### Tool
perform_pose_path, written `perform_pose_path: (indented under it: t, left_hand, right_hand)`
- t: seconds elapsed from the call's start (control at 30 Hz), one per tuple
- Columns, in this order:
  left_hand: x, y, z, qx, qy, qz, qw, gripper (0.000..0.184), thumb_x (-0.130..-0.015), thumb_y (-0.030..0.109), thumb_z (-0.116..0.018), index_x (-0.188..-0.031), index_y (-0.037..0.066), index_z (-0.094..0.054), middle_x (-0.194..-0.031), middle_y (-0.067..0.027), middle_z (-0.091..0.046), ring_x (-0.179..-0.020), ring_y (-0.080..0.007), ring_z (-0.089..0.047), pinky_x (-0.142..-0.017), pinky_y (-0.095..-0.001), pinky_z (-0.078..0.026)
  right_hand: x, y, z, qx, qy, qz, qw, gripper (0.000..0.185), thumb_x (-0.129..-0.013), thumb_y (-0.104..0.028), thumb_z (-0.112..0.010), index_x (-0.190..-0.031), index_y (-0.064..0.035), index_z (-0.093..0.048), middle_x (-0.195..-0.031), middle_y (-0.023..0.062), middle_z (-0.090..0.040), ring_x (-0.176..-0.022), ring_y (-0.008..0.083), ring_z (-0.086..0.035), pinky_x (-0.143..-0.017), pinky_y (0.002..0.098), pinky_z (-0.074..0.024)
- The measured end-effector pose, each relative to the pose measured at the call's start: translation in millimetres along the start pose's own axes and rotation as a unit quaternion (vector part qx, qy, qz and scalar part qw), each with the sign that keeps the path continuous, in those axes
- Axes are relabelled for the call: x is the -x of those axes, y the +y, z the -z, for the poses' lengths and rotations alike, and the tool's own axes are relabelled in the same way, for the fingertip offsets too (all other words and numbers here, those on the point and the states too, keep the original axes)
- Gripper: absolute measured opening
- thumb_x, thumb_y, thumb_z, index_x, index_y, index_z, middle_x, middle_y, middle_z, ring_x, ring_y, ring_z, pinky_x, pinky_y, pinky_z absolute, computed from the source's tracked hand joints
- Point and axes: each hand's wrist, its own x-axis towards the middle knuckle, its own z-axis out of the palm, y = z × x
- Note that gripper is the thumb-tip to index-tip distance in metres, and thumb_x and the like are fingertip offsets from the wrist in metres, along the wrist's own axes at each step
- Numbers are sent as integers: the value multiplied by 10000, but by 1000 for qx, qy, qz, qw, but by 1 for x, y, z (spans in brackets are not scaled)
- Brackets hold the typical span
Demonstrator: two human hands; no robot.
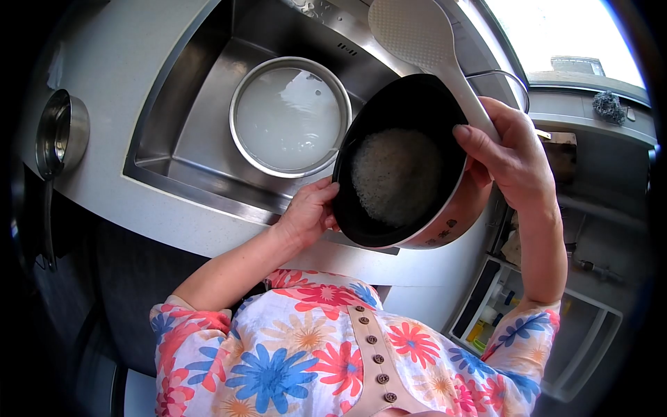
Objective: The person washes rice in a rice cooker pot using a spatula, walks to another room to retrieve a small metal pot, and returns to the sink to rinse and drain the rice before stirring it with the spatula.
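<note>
A dark-lined cooking pot (455, 215) with a copper-coloured outside is tilted toward the sink, with whitish grains and cloudy liquid inside. My left hand (310, 212) is closed on its near left rim. On the right, my right hand (514, 153) grips the far rim and also holds a white rice paddle (417, 35) between thumb and fingers. Below the pot's left rim, a round metal basin (290, 118) full of cloudy whitish water stands in the sink.
The steel sink (201, 121) is set in a light countertop (104, 153). A metal ladle or small pan (66, 132) lies at the far left. A scouring pad (608, 107) is on the window ledge at right, above an open drawer (583, 333) holding bottles.
</note>
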Motion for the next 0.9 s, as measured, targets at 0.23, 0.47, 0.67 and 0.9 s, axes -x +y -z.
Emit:
perform_pose_path:
  t: [0.23,0.47,0.67,0.9]
  left_hand:
    - [1,1,-2,-3,-1,4,1000,184,-920,162,-452,-1069,87,-531,-747,41,-551,-521,-34,-427,-415,-183,-266]
    - [0,1,-1,1,-5,6,1000,182,-919,165,-455,-1068,92,-529,-764,40,-557,-529,-33,-431,-418,-186,-266]
    - [0,0,1,4,-5,8,1000,185,-914,163,-461,-1071,94,-530,-759,39,-561,-530,-33,-438,-413,-184,-262]
    - [1,1,0,7,-8,9,1000,179,-912,165,-470,-1064,95,-535,-760,34,-566,-519,-38,-443,-405,-185,-267]
  right_hand:
    - [0,-3,-2,-2,1,-2,1000,215,-860,-172,-599,-897,36,-555,-589,21,-544,-444,56,-498,-407,184,-406]
    - [0,-2,-1,10,-4,7,1000,230,-860,-186,-601,-901,35,-555,-588,28,-550,-442,60,-507,-409,181,-419]
    - [0,-5,-2,13,-2,1,1000,238,-857,-192,-607,-899,36,-555,-588,32,-553,-441,63,-513,-410,181,-425]
    - [0,-5,-3,13,-5,7,1000,240,-855,-194,-607,-901,36,-556,-584,32,-553,-440,64,-519,-414,177,-430]
